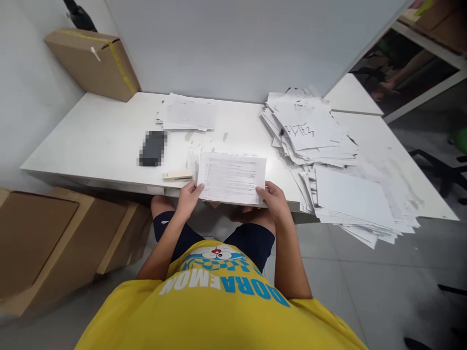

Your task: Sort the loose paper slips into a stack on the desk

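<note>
Printed sheets of paper lie between my two hands at the front edge of the white table. My left hand pinches their left edge, thumb on top. On the right edge, the thumb of my right hand presses down, its fingers curled underneath. Whether this is one sheet or a thin stack I cannot tell. Just left of the paper is a cream-coloured stapler. Behind that lies a dark, blurred-out rectangular object. A small stack of printed paper rests further back.
To the right are a large messy paper pile and a second pile overhanging the front edge of the table. A cardboard box stands at the back left. More boxes sit on the floor at left.
</note>
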`<state>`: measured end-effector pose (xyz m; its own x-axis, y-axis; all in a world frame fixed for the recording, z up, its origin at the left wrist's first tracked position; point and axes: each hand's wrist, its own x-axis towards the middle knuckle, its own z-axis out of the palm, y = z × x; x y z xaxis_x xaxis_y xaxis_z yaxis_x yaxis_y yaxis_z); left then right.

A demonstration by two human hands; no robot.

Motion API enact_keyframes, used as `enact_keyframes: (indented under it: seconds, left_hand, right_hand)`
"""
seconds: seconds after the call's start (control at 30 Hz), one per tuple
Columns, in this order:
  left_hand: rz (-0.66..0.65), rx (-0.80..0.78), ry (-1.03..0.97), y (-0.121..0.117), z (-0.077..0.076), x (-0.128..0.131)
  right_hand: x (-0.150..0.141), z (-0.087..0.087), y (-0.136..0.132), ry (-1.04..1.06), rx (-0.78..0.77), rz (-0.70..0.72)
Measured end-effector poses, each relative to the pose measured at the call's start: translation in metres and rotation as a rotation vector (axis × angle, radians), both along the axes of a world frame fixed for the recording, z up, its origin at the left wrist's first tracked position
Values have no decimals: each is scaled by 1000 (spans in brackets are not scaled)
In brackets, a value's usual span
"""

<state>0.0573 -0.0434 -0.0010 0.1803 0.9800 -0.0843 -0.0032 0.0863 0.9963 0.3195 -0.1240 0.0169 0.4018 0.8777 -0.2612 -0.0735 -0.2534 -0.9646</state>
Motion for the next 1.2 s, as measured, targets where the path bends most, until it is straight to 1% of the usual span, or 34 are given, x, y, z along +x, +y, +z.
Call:
enact_keyframes:
  seconds: [0.07, 0.13, 0.27, 0.37, 0.5, 0.6, 0.67, 0.73, 0.8, 0.9, 1.03, 1.1, 1.17, 1.2]
  left_hand:
    - [18, -50, -15, -10, -4, -6]
    - [43, -65, -11, -17, -7, -10]
    - [67, -62, 11, -24, -11, -18]
    - [71, -49, 26, -28, -11, -25]
    - [40, -64, 28, -36, -14, -31]
    - [12, -93, 22, -44, -20, -28]
    - [17, -102, 24, -48, -24, -23]
    - [49, -93, 32, -53, -27, -19]
    - [109, -67, 44, -57, -29, -17]
    - [191, -27, 59, -60, -30, -19]
    - [212, -17, 61, -62, -31, -26]
    - [248, 2, 76, -61, -31, -30]
    - [314, 92, 172, -57, -27, -33]
    - [335, 177, 259, -54, -25, -34]
  right_hand:
    - [-7, -7, -4, -6, -32, -4]
    - [-14, -13, -8, -15, -45, -6]
    - [-26, -21, -11, -30, -8, 0]
    - [-33, -23, -11, -66, -11, 5]
    - [-33, -26, -13, -108, -47, -10]
    - [-28, -27, -19, -107, -66, -37]
    - [-25, -27, -22, -112, -71, -55]
    - [-25, -27, -24, -114, -68, -67]
    - [-26, -26, -24, -95, -59, -64]
    - [-32, -23, -24, -65, -53, -40]
    - [-39, -21, -24, -73, -48, -29]
    - [-40, -21, -25, -75, -40, -36]
    - [-38, -22, -27, -84, -44, -40]
    - [-37, -23, -29, -89, -49, -39]
